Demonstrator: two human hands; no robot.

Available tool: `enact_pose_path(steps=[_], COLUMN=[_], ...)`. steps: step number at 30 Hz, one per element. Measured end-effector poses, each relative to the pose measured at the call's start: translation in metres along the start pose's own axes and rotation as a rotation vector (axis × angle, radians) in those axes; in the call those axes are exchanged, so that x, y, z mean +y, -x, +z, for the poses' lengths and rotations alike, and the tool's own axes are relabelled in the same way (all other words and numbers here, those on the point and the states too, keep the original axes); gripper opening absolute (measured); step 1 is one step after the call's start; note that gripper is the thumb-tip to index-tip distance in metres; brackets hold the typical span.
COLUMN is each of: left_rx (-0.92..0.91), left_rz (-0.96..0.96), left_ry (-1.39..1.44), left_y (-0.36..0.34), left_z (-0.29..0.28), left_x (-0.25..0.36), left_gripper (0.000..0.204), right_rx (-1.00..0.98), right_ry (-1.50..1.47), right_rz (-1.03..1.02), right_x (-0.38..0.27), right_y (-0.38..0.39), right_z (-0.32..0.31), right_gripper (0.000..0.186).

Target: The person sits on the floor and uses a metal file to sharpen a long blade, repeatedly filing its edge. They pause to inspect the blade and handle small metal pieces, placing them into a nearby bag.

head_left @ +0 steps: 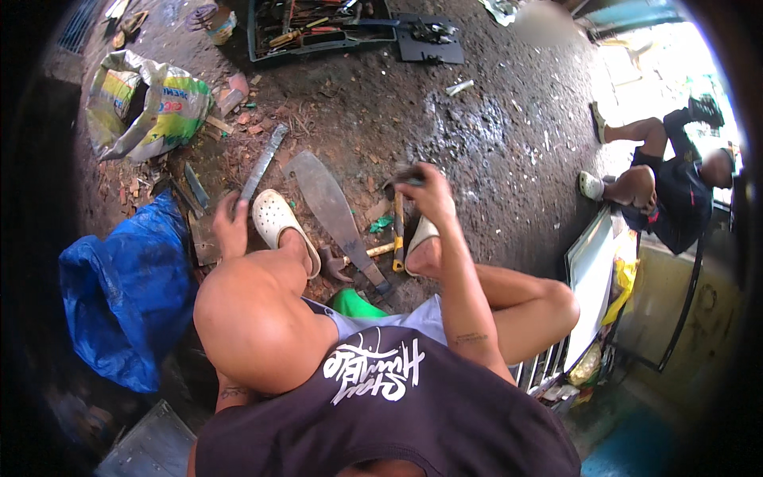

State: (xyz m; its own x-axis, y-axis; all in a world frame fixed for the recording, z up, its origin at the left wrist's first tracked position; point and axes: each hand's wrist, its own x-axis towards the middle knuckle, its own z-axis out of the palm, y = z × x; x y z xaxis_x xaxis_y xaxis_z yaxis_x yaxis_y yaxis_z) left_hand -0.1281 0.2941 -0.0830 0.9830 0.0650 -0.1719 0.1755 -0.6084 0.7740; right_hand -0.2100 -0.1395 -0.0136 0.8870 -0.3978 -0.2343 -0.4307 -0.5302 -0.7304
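My left hand [231, 226] is closed at the near end of a flat grey metal strip [265, 161], which points away beside my left clog [272, 216]. My right hand [433, 195] is closed around a small dark object [408, 175] whose kind I cannot make out. Between my feet a broad, bare machete blade [324, 193] lies on the ground, its narrow tang toward me. Close below my right hand is a hammer with a yellow handle [399, 234]. A claw hammer [335, 265] with a wooden handle lies by my left heel, partly under the tang.
A blue tarp [131, 290] and an open woven sack [151, 107] lie to the left. Ahead stands a toolbox [318, 36] full of tools, beside a dark plate [430, 40]. At right another person [675, 187] sits near a white panel [590, 254]. Debris litters the dirt floor.
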Motion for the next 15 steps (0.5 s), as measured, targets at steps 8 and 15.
enact_pose_path(steps=[8,15], left_rx=[-1.015,-1.064], left_rz=[-0.24,-0.227], left_ry=[0.772,0.912], left_y=[-0.052,-0.027], left_z=[0.055,0.05], left_x=[0.107,0.133], left_gripper=[0.049,0.054], right_rx=[-0.333,-0.355], right_ry=[-0.215,-0.388], right_rz=[-0.322,-0.137], right_x=[-0.106,-0.091], right_y=[-0.002,-0.002], right_z=[0.092,0.055], right_gripper=[0.051,0.047])
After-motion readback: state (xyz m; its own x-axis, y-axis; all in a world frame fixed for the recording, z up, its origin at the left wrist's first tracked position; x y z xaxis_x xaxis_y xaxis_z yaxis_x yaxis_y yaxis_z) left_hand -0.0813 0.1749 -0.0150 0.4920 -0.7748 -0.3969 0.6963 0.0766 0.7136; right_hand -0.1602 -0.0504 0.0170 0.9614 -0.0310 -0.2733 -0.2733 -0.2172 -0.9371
